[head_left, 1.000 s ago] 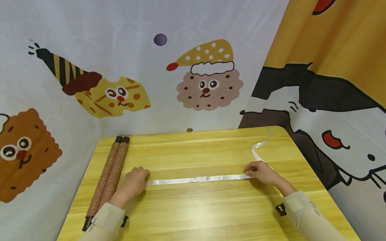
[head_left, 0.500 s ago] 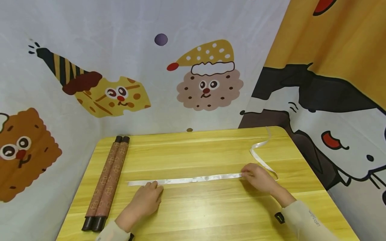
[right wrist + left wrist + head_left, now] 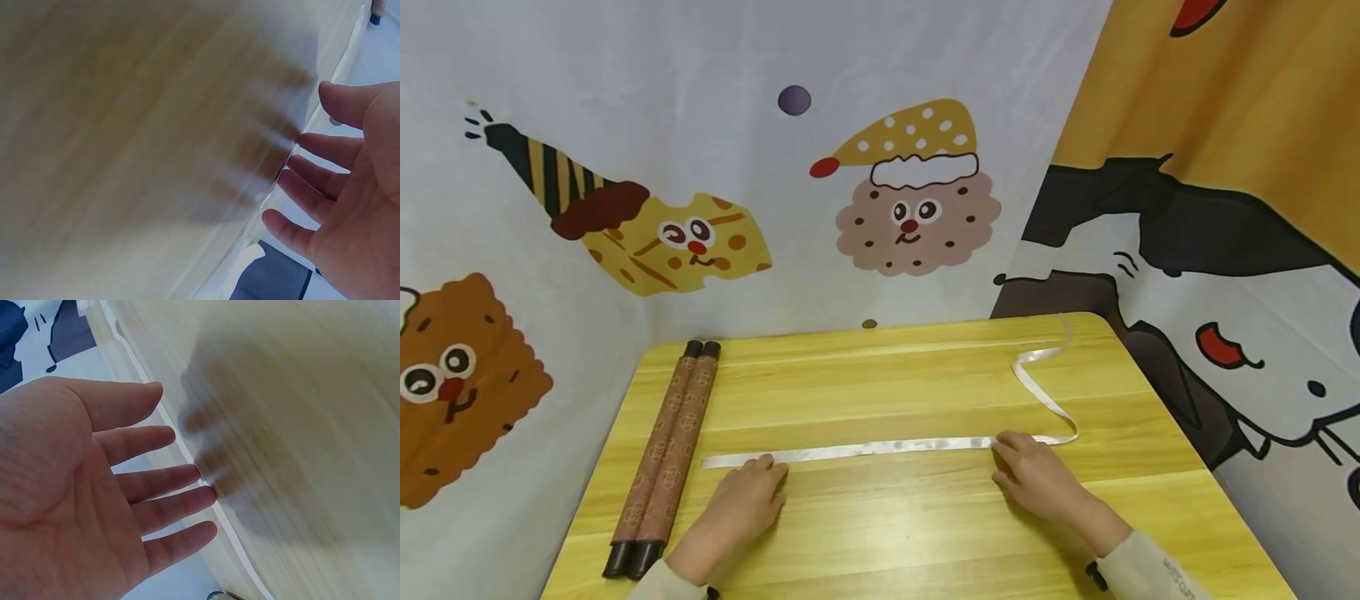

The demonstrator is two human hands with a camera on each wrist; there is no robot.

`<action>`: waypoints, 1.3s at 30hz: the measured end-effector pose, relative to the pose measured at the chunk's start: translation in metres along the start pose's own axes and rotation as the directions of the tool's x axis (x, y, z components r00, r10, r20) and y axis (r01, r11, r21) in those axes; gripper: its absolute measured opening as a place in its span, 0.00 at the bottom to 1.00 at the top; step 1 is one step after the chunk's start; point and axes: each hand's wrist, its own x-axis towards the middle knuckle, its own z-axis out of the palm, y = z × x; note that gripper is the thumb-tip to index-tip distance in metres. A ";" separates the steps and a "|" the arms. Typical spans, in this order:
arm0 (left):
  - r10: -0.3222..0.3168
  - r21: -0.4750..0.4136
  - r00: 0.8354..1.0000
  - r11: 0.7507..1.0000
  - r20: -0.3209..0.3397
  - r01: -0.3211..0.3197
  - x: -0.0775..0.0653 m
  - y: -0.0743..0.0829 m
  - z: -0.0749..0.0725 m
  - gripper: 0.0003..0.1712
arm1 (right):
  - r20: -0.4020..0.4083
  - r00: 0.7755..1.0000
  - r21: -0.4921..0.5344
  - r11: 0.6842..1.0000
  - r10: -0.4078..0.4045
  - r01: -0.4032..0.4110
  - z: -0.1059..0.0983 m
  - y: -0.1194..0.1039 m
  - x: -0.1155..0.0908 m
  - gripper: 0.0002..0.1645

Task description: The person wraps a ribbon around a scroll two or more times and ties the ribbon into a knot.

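Note:
A narrow white satin ribbon (image 3: 880, 447) lies stretched across the wooden table, its left end flat and its right part bending back toward the far corner. My left hand (image 3: 743, 502) touches the ribbon near that left end with straight, spread fingers. In the left wrist view the fingertips (image 3: 203, 497) meet the ribbon (image 3: 234, 540). My right hand (image 3: 1037, 479) rests its fingertips on the ribbon where the straight stretch gives way to the bend. The right wrist view shows that hand's fingers (image 3: 331, 150) extended and apart, with nothing gripped.
Two brown patterned rolls (image 3: 666, 458) with black ends lie side by side along the left of the table (image 3: 880, 533). A curtain (image 3: 722, 108) printed with cartoon figures hangs behind the table and along its sides.
My left hand has come off the ribbon's left end and now touches it further along. My right hand has let go of its pinch and laid its fingers on the ribbon, which shifted slightly left.

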 end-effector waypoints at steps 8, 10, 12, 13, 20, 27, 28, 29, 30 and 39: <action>0.003 -0.004 1.000 1.000 0.001 -0.003 0.000 -0.002 -0.001 0.24 | 0.059 0.991 -0.031 0.992 0.124 -0.122 0.000 0.010 -0.012 0.33; -0.004 -0.004 1.000 1.000 0.009 0.004 -0.001 -0.002 -0.001 0.25 | 0.055 0.990 -0.036 0.992 0.126 -0.124 0.000 0.012 -0.013 0.34; -0.010 -0.007 1.000 1.000 0.017 0.010 -0.001 -0.003 -0.002 0.25 | 0.047 0.992 -0.036 0.993 0.116 -0.115 0.000 0.014 -0.014 0.34; -0.013 -0.008 1.000 1.000 0.020 0.013 -0.002 -0.003 -0.003 0.25 | 0.041 0.993 -0.032 0.994 0.110 -0.109 0.000 0.014 -0.013 0.34; -0.039 0.000 0.999 0.999 0.010 0.039 -0.008 -0.009 -0.006 0.25 | 0.003 0.996 -0.021 0.996 0.091 -0.091 0.000 0.010 -0.009 0.34; -0.061 0.002 0.998 0.998 0.016 0.061 -0.012 -0.015 -0.009 0.24 | 0.028 0.994 -0.014 0.995 0.103 -0.103 0.001 0.005 -0.007 0.34; -0.060 -0.002 0.998 0.998 0.014 0.060 -0.013 -0.016 -0.010 0.24 | 0.033 0.994 -0.017 0.994 0.104 -0.104 0.001 0.005 -0.007 0.34; -0.060 -0.003 0.998 0.998 0.008 0.060 -0.013 -0.017 -0.011 0.23 | 0.034 0.994 -0.018 0.994 0.105 -0.105 0.002 0.004 -0.007 0.34; -0.061 -0.017 0.998 0.998 -0.008 0.060 -0.013 -0.019 -0.012 0.23 | 0.036 0.994 -0.021 0.994 0.105 -0.104 0.002 0.004 -0.007 0.34; -0.050 -0.074 0.943 0.997 -0.329 0.027 -0.008 -0.050 -0.032 0.28 | 0.028 0.996 -0.049 0.995 0.086 -0.085 0.000 0.001 -0.004 0.34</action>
